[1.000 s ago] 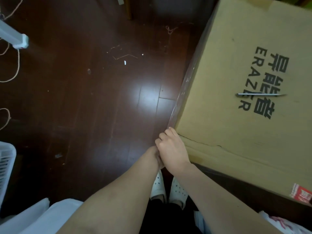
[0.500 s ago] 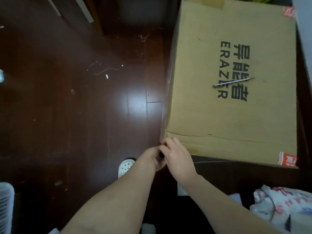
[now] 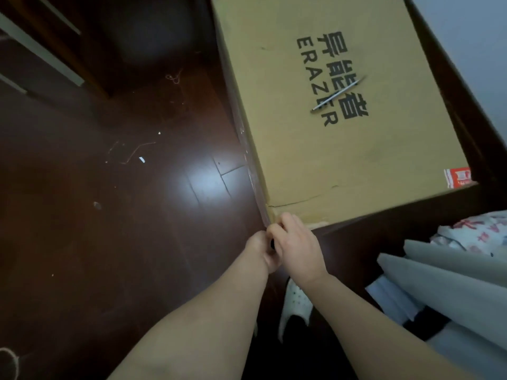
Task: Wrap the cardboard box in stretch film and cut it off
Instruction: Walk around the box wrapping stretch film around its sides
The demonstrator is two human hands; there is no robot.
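A large cardboard box [image 3: 343, 149] with black print stands on the dark wooden floor. Clear stretch film [image 3: 248, 163] runs along the box's left side down to its near left corner. Both hands meet at that corner. My left hand [image 3: 260, 250] and my right hand [image 3: 297, 242] are closed together around a dark-ended thing [image 3: 272, 244], apparently the film roll, which is mostly hidden under them. My right fingers touch the box's top edge. A thin silver blade or pen [image 3: 338, 93] lies on the box's top, across the print.
A red label [image 3: 457, 176] sits at the box's near right corner. Patterned cloth [image 3: 472, 231] and grey fabric [image 3: 450, 281] lie at the right. A white shoe [image 3: 296, 300] shows below my hands. String scraps [image 3: 137, 149] lie on the floor, with furniture [image 3: 41, 42] at far left.
My hands stay together at the box's near left corner. My view has swung to the right around that corner, so the box looks turned and the cloth at the right has come into sight.
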